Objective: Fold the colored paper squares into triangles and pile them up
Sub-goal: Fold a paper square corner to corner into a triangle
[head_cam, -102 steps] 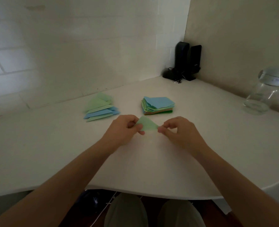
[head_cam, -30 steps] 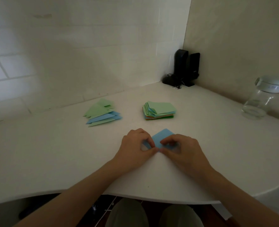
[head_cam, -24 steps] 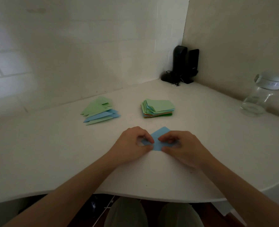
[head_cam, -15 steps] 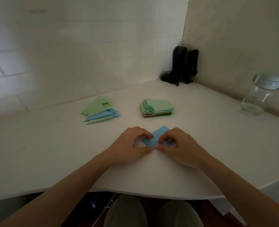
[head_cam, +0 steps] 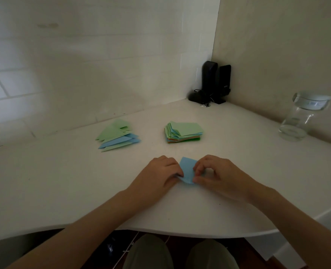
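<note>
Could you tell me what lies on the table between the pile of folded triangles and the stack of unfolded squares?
Nothing: in the head view, only bare white table separates the folded triangles from the stack of squares.

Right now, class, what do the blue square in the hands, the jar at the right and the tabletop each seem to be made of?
Blue square: thin matte paper; it bends where the fingers pinch it.
Jar: clear glass or perhaps hard plastic; you see through it, and it has a pale lid.
Tabletop: smooth white surface, likely laminate or painted board; the look leaves it open.
</note>
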`<state>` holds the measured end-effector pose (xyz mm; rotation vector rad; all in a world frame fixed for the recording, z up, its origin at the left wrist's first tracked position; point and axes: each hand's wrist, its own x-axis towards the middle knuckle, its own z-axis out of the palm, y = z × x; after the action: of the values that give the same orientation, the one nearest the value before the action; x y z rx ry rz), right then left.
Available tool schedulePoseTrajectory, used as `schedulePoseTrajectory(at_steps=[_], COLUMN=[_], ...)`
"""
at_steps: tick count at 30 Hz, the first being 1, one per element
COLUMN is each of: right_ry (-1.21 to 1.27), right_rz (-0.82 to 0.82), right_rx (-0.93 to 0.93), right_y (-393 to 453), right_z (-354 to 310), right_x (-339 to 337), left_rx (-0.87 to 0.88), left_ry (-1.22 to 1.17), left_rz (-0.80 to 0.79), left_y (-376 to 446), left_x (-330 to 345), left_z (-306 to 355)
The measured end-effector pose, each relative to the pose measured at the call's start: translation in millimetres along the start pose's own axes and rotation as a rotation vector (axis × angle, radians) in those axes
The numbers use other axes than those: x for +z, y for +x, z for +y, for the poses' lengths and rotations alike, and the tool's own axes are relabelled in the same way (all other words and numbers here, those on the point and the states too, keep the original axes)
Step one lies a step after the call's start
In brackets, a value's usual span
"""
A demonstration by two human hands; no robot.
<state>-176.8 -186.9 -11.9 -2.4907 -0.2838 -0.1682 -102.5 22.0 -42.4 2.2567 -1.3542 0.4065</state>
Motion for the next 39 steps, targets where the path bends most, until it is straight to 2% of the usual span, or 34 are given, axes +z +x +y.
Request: schedulePoseTrajectory(at_steps=[3,6,8,14,19,24,29,35,39], right_ry=[-0.008,-0.064,-0.077,-0.128,-0.182,-0.172,-0.028,0.051,0.090], right_rz=[0.099,0.056,0.060,0.269,0.335,0.308,0.209,0.028,-0.062], right_rx=[-0.025,-0.057,-0.026,0.101,0.179,0.219,0.232,0.264,0.306], right_y=[-7.2,-16.9,-20.4,-13.3,-9.4,-5.3,0.2,7.0,14.2], right_z=[3.5,4.4,3.0,2.4,0.3,3.5,8.0,16.0,15.5], right_x=[1.6,3.1,6.9,24.4,31.8,32.2,26.9,5.8,-11.1], left_rx=[-0.036,-0.128,-0.195,-0.505,-0.596,-0.629,-0.699,-0.654,-0.398], left_ry=[0.059,0.073,0.064,0.001,0.061,0.075,0.012,-0.064,-0.091], left_rz=[0.039,0.065,0.059,-0.036,-0.074,-0.110,-0.194,-0.162,-0.122], left_y=[2.6,5.0,7.9,16.7,17.6,18.8,27.1,21.3,21.6], left_x=[2.9,5.2,7.1,7.2,4.8,3.2,-5.6,-15.1,-8.5], left_z=[4.3,5.4,5.9,13.4,15.2,14.5,6.7,7.4,18.5])
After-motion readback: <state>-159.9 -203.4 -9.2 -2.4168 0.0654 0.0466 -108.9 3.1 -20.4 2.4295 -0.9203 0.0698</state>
